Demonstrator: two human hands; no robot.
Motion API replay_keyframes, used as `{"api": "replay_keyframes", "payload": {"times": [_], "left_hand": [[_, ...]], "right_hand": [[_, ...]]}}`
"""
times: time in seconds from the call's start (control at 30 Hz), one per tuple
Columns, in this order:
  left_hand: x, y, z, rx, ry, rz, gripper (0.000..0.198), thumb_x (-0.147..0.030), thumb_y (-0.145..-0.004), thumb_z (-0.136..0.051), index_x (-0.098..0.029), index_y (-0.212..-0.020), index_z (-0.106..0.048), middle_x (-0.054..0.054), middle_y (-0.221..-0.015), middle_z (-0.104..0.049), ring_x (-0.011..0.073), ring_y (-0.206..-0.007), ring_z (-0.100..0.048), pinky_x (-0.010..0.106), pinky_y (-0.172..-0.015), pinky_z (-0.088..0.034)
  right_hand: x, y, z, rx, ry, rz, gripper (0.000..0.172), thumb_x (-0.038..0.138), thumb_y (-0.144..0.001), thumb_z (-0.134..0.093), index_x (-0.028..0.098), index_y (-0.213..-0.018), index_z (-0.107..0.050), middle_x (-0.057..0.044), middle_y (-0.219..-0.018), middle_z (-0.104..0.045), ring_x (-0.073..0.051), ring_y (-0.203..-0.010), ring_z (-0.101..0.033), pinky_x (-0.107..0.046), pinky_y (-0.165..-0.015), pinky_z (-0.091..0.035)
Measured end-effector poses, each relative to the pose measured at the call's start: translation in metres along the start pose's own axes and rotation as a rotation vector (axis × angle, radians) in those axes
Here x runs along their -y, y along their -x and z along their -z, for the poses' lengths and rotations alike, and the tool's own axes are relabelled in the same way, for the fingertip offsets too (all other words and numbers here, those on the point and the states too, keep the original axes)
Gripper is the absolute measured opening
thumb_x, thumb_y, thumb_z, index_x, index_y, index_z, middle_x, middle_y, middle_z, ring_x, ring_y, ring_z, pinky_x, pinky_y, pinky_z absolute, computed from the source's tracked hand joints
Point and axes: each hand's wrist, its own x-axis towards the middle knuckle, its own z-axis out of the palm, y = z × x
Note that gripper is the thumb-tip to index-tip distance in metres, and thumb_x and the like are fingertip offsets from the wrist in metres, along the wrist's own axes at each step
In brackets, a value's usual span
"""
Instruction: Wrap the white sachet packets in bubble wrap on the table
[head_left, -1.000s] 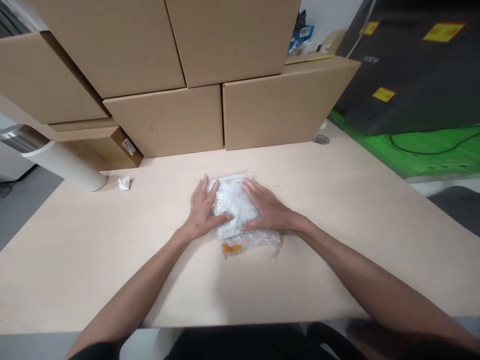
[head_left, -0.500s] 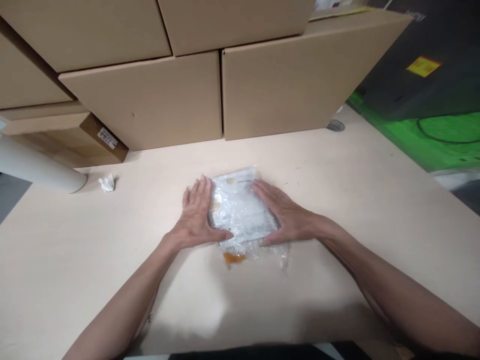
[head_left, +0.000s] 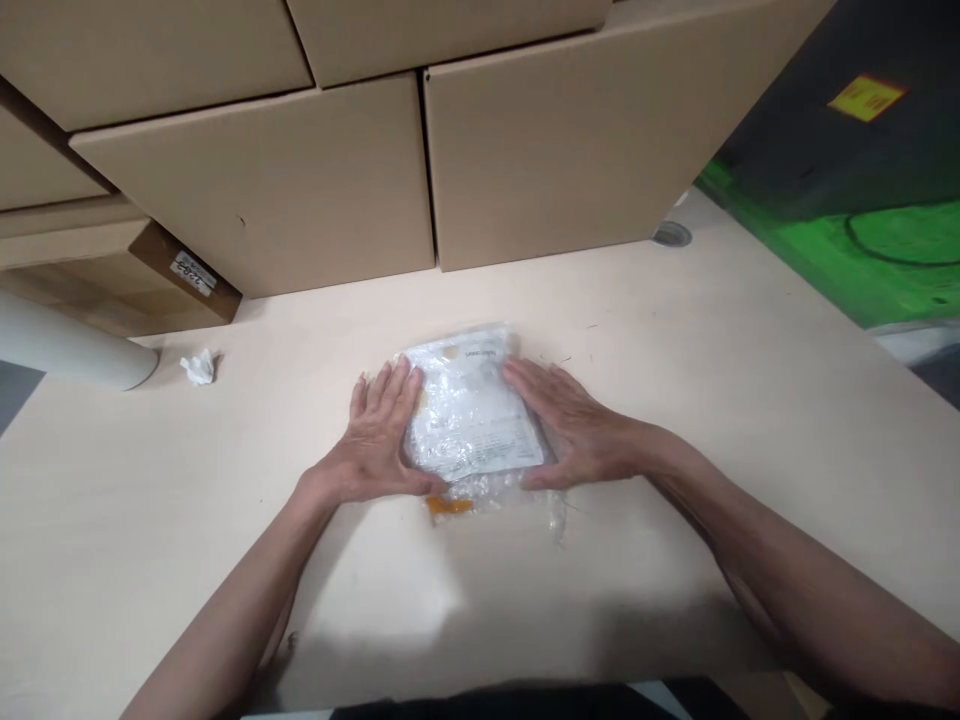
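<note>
A flat package in clear bubble wrap (head_left: 471, 412) lies on the pale table, with a white printed sheet showing through and a strip of orange tape at its near edge. My left hand (head_left: 380, 437) rests along the package's left side, fingers stretched out and thumb at the near left corner. Along the right side lies my right hand (head_left: 576, 425), its fingers extended over the edge and its thumb on the near right part of the wrap. Both hands touch the package without closing round it.
Large cardboard boxes (head_left: 262, 200) are stacked at the back of the table (head_left: 720, 400). A crumpled white tissue (head_left: 199, 367) and a white tube (head_left: 79, 340) lie at left. A round cable grommet (head_left: 672, 234) sits near the back right edge, beyond which is green flooring.
The camera view has shifted slightly. My left thumb has slid down off the printed sheet toward the near corner, and the package is turned a little. Both hands stay at its sides.
</note>
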Motion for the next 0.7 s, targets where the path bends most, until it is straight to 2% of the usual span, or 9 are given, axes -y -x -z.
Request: {"api": "replay_keyframes", "payload": {"times": [0.33,0.57,0.7], "left_hand": [[-0.003,0.002,-0.003,-0.022,-0.015,0.084,0.134,-0.074,-0.061,-0.073,-0.023,-0.158,0.005,0.016,-0.165,0.010,0.0437,-0.149,0.010,0.062,-0.117,0.008],[-0.002,0.011,0.003,0.029,-0.015,0.046,0.138,-0.077,-0.059,-0.073,-0.025,-0.158,0.008,0.017,-0.164,0.013,0.0423,-0.149,0.012,0.062,-0.116,0.010],[-0.001,0.009,0.002,0.031,0.001,0.067,0.138,-0.076,-0.059,-0.073,-0.025,-0.158,0.008,0.017,-0.164,0.011,0.0432,-0.149,0.011,0.062,-0.117,0.008]], "right_hand": [[0.013,-0.006,-0.001,-0.011,0.036,-0.049,0.125,0.071,-0.074,-0.065,0.028,-0.156,0.019,-0.009,-0.167,0.008,-0.040,-0.151,0.003,-0.063,-0.119,0.001],[0.001,-0.003,0.009,0.060,-0.004,-0.017,0.131,0.076,-0.066,-0.069,0.030,-0.157,0.014,-0.007,-0.167,0.009,-0.039,-0.151,0.006,-0.059,-0.121,0.000],[0.001,-0.003,0.007,0.016,0.007,0.017,0.129,0.075,-0.068,-0.068,0.030,-0.157,0.014,-0.009,-0.167,0.007,-0.039,-0.151,0.004,-0.061,-0.121,0.001]]}}
